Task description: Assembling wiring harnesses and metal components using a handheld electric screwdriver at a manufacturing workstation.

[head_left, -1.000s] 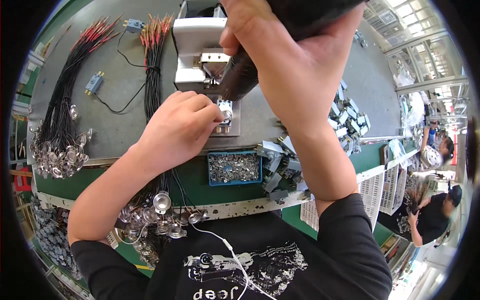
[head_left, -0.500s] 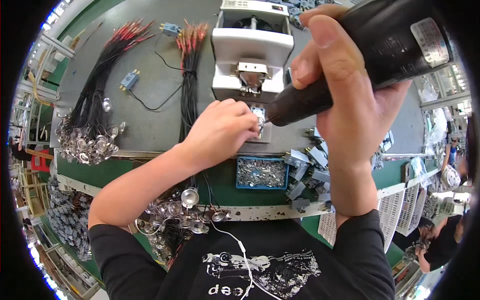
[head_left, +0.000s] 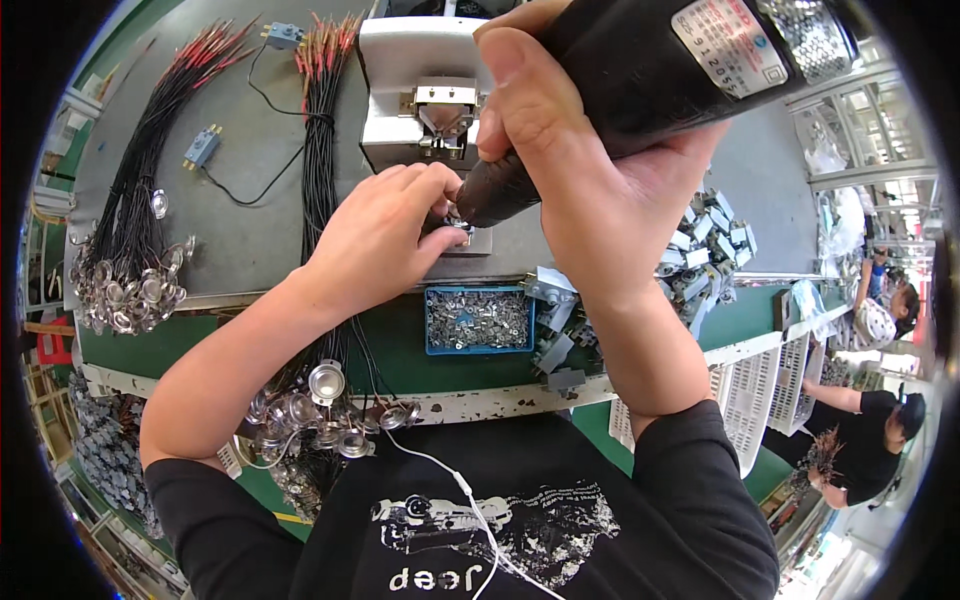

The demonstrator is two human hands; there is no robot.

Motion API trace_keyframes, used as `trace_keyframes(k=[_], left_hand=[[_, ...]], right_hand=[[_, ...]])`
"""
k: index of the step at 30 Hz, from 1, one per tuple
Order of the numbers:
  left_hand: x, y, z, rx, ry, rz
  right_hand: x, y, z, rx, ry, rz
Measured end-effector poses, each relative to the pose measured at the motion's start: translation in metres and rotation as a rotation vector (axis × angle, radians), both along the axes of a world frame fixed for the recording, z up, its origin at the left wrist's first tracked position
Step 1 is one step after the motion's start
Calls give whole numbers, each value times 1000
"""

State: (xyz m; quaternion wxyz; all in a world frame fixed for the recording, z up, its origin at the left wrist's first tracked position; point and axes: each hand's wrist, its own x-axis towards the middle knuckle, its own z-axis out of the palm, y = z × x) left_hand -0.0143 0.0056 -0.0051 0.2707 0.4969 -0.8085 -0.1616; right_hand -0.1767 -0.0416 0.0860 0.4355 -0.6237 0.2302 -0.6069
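Observation:
My right hand [head_left: 590, 190] is wrapped around a black electric screwdriver [head_left: 640, 90], which slants down to the left. Its narrow nose comes down beside the fingers of my left hand [head_left: 385, 225], over a small metal fixture plate [head_left: 478, 242]. Thumb and fingers of my left hand close round a small part on that plate; the fingers and the screwdriver hide most of it. Directly behind stands a white machine [head_left: 420, 50] with a metal feeding head. A blue tray [head_left: 478, 322] of small metal pieces sits just in front of the plate.
Black wire bundles with red ends [head_left: 318, 150] lie at left, one ending in round metal caps [head_left: 130, 285]. Two grey-blue switches [head_left: 202, 147] with wires lie near them. More grey-blue housings [head_left: 705, 245] are heaped at right. Another person [head_left: 865, 440] works at far right.
The view has shifted, so the bench items sit further left. The screwdriver nose now meets my left fingers more closely, covering the part that showed on the plate before.

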Motion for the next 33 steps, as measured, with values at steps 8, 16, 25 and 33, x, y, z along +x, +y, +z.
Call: trace_keyframes(k=[8, 16, 25, 33], left_hand=[[0, -1, -4, 1, 8, -5], [-1, 0, -4, 18, 6, 7], [0, 0, -6, 22, 26, 13], [-1, 1, -1, 43, 17, 10]], right_hand=[[-1, -2, -5, -36, -24, 54], [1, -5, -13, -70, -55, 101], [6, -9, -19, -107, -89, 97], [-8, -7, -5, -110, -68, 120]])
